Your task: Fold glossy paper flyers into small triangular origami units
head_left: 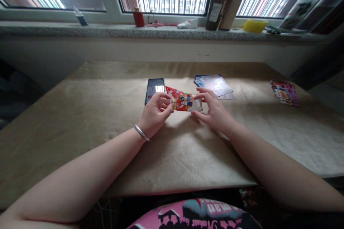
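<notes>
Between my two hands is a small red packet with a printed cartoon figure and a pale right end. My left hand pinches its left edge between thumb and curled fingers. At the other end, my right hand has its fingertips on the pale part, with the thumb below. Just beyond my left hand a dark smartphone lies flat on the table. A stack of bluish printed sheets rests past my right hand.
A pile of small colourful packets lies at the right of the cloth-covered table. Along the stone windowsill stand a red bottle, a dark container and a yellow sponge-like block.
</notes>
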`<state>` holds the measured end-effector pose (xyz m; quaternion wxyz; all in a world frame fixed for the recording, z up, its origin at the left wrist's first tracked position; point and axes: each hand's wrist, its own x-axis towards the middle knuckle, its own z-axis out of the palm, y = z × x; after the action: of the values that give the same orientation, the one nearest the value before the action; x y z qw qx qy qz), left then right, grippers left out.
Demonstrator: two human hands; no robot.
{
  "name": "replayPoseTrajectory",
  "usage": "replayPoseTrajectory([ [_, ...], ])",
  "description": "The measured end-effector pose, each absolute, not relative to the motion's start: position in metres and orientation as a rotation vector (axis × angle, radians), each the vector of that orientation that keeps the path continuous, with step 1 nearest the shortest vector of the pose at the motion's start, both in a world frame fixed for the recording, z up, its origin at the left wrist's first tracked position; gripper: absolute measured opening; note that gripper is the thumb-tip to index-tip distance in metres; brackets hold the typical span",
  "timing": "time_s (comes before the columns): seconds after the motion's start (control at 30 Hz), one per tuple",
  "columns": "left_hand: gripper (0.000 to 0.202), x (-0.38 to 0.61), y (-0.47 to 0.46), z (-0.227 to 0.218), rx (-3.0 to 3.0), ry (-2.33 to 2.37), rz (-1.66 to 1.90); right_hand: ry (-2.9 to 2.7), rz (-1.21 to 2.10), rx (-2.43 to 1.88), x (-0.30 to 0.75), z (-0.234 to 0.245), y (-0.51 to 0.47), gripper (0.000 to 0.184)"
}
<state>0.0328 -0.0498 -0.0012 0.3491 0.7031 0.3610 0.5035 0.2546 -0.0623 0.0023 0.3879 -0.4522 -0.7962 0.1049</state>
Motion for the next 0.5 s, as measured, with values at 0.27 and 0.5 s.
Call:
replayPoseTrajectory([
  [0.27, 0.064, 0.034, -0.047, -0.009, 1.932, 0.901, 1.299, -1.884, 0.589, -1.22, 0.258, -0.014, -0.051, 0.057],
  [0.5, 0.054, 0.036, -0.046, -0.009, 1.768, 0.655, 1.212, -1.795, 0.664, -1.328, 0.257, -0.011, -0.05, 0.059],
])
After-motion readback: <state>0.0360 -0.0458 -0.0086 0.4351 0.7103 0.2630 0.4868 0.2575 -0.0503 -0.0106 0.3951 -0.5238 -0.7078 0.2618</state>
